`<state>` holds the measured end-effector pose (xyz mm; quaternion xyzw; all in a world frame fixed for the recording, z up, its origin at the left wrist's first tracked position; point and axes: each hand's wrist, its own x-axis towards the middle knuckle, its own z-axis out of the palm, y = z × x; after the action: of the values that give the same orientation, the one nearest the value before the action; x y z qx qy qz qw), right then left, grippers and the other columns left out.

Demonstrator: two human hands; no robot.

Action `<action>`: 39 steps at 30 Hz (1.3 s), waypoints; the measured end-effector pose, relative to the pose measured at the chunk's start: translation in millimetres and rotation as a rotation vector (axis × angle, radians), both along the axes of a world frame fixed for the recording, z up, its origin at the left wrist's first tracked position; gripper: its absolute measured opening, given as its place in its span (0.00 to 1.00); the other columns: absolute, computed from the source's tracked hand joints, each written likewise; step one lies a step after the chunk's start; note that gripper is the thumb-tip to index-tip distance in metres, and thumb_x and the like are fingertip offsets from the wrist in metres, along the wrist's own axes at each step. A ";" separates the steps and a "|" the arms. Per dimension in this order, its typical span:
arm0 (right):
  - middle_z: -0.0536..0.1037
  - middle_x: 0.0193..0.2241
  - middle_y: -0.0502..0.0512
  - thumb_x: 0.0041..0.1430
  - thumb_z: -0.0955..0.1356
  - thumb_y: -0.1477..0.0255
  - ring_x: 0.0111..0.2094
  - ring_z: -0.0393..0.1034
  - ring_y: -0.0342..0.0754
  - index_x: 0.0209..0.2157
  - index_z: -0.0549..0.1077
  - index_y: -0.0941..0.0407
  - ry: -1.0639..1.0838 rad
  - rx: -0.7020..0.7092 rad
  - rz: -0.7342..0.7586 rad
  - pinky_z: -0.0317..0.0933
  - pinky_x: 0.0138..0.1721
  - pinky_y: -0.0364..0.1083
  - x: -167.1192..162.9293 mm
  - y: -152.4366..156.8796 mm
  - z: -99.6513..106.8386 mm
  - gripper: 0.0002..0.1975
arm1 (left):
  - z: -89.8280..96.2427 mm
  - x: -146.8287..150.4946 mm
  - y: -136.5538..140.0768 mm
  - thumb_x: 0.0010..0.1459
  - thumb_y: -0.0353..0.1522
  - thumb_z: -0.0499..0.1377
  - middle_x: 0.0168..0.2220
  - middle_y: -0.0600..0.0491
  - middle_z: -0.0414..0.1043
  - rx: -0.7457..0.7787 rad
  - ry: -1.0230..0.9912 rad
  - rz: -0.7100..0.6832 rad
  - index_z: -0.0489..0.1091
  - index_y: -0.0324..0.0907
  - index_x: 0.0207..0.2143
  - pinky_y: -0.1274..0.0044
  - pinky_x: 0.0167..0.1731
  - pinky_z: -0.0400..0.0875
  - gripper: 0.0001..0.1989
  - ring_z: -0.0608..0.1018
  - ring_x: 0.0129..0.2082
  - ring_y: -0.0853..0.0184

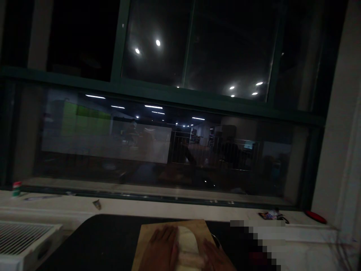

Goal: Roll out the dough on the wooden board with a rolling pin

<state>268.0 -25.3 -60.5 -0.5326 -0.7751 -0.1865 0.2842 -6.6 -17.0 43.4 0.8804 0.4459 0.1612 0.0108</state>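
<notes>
A wooden board [137,256] lies on the black tabletop, at the bottom of the head view. On it is a pale, flattened sheet of dough [187,239] with a rounded far edge. A light rolling pin [190,260], blurred, crosses the dough near the lower frame edge. My left hand [160,248] covers the pin's left end, its fingers reaching forward over the board beside the dough. Over the right end is my right hand [216,258], smeared by motion. Both pin ends are hidden under my hands.
The black tabletop [93,244] meets a white windowsill [135,209]. A red-and-green container [17,189], a small crumpled piece [97,204], a dark colourful item [270,215] and a red oval object [316,216] lie along the sill. A white slatted unit [24,237] stands left.
</notes>
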 end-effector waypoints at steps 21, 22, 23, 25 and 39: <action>0.69 0.57 0.59 0.66 0.53 0.69 0.60 0.58 0.51 0.55 0.70 0.59 0.062 -0.322 -0.105 0.50 0.62 0.53 -32.3 38.2 73.5 0.24 | 4.6 25.0 40.6 0.64 0.38 0.42 0.64 0.42 0.57 -0.013 0.035 0.215 0.56 0.38 0.64 0.51 0.60 0.47 0.28 0.58 0.64 0.50; 0.68 0.58 0.58 0.66 0.54 0.69 0.61 0.57 0.51 0.56 0.69 0.59 0.063 -0.317 -0.107 0.49 0.62 0.52 -32.1 28.1 71.5 0.24 | 3.9 24.6 32.7 0.64 0.38 0.42 0.65 0.43 0.55 0.008 0.042 0.201 0.56 0.38 0.64 0.50 0.61 0.44 0.28 0.55 0.65 0.50; 0.67 0.58 0.57 0.66 0.54 0.69 0.61 0.57 0.50 0.57 0.68 0.58 0.067 -0.313 -0.110 0.49 0.63 0.52 -32.1 17.5 69.3 0.24 | 2.5 23.7 24.9 0.65 0.38 0.41 0.65 0.44 0.54 0.030 0.048 0.181 0.55 0.39 0.64 0.50 0.61 0.42 0.28 0.53 0.65 0.50; 0.66 0.59 0.55 0.67 0.53 0.68 0.61 0.57 0.50 0.58 0.67 0.57 0.088 -0.302 -0.132 0.50 0.63 0.52 -32.1 -3.3 63.4 0.24 | -2.1 20.2 10.4 0.66 0.39 0.40 0.66 0.45 0.53 0.070 0.051 0.137 0.55 0.39 0.65 0.50 0.62 0.42 0.28 0.53 0.66 0.51; 0.62 0.61 0.53 0.69 0.49 0.63 0.64 0.51 0.51 0.59 0.65 0.53 0.093 -0.404 -0.182 0.46 0.63 0.57 -39.8 2.8 76.3 0.26 | -1.3 15.0 2.7 0.68 0.43 0.37 0.64 0.46 0.56 0.029 0.025 0.031 0.58 0.40 0.63 0.55 0.62 0.47 0.29 0.57 0.65 0.53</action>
<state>228.2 -22.5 15.8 -0.6547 -0.7313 -0.0275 0.1892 8.3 -14.3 42.1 0.8754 0.4573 0.1567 -0.0100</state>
